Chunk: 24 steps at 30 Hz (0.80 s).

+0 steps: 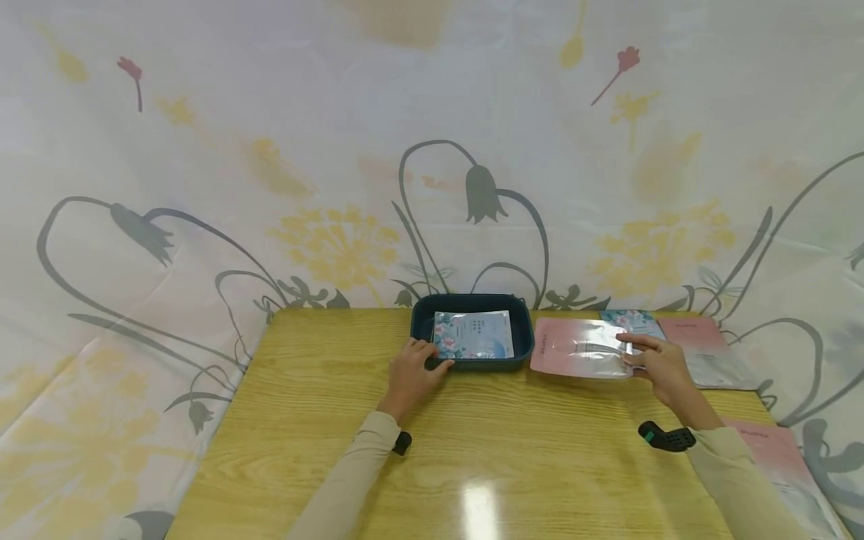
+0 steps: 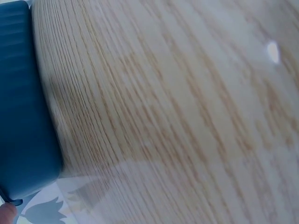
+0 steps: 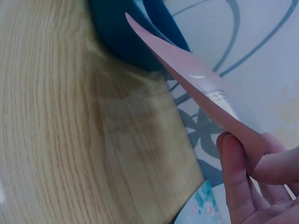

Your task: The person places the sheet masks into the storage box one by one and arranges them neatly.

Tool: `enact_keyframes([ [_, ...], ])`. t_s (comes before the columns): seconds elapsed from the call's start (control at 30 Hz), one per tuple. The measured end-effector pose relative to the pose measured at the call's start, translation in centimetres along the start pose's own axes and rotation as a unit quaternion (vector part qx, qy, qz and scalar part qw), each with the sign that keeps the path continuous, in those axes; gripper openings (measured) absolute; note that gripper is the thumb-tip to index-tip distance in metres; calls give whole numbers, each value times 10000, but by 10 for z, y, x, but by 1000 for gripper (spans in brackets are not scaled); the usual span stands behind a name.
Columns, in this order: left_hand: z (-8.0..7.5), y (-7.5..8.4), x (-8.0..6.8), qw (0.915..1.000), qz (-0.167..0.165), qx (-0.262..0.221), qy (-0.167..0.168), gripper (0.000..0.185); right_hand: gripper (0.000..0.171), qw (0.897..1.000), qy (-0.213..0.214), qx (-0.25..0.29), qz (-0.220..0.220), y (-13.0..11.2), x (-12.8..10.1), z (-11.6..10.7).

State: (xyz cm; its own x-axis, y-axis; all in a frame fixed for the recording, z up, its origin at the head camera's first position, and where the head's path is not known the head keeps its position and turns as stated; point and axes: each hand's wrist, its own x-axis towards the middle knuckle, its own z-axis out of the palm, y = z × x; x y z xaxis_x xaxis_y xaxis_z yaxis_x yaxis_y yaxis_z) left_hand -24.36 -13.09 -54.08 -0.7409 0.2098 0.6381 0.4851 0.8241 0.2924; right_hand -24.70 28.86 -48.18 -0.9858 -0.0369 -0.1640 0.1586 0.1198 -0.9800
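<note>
At the back of the table, a dark blue plastic basket (image 1: pixel 482 366) holds a white-and-blue flowered sachet (image 1: pixel 475 334). My left hand (image 1: pixel 412 376) grips the basket's front left corner, thumb along the front and fingers over the left rim. In the left wrist view only a fingertip (image 2: pixel 7 213) shows at the edge of the basket (image 2: pixel 23 107). A pink-and-silver sachet (image 1: pixel 574 347) hangs just right of the basket, its right end pinched by my right hand (image 1: pixel 661 367). The right wrist view has this sachet (image 3: pixel 191 77) tilted above the table, its far end overlapping the basket (image 3: pixel 124 42).
Behind my right hand lie another flowered sachet (image 1: pixel 631 321) and a pink-and-silver sachet (image 1: pixel 702 341). Another pink sachet (image 1: pixel 776 454) rests by the right table edge, partly under my sleeve. A flower-printed cloth (image 1: pixel 432 150) stands behind the wooden table (image 1: pixel 324 375).
</note>
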Motion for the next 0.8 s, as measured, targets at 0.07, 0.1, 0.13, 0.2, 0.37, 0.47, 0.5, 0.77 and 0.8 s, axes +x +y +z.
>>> enact_keyframes([
  [0.07, 0, 0, 0, 10000, 12, 9, 2, 25, 34, 9995, 26, 326, 8, -2, -1, -1],
  [0.1, 1, 0, 0, 10000, 17, 1, 6, 25, 33, 9988, 39, 488, 10, -2, -2, -2],
  [0.13, 1, 0, 0, 10000, 19, -8, 11, 25, 32, 9980, 45, 636, 12, -3, -3, -2],
  [0.2, 1, -1, 0, 10000, 35, -14, 43, 25, 32, 9968, 30, 805, 19, -4, -4, -2],
  [0.37, 1, -1, 0, 10000, 29, 18, 70, 26, 34, 9974, -14, 722, 28, -9, -2, 1],
  [0.47, 1, -1, 0, 10000, 22, 48, 56, 26, 33, 9970, -55, 764, 107, -13, 1, 5],
  [0.5, 1, -1, 0, 10000, 19, 54, 54, 26, 33, 9970, -84, 759, 127, -14, 2, 7],
  [0.77, 0, 0, 1, 9999, 64, 36, 105, 25, 37, 9989, -221, 397, 150, -24, 9, 21],
  [0.8, 0, 0, 1, 9999, 58, 41, 83, 25, 38, 9990, -245, 347, 144, -25, 10, 23],
])
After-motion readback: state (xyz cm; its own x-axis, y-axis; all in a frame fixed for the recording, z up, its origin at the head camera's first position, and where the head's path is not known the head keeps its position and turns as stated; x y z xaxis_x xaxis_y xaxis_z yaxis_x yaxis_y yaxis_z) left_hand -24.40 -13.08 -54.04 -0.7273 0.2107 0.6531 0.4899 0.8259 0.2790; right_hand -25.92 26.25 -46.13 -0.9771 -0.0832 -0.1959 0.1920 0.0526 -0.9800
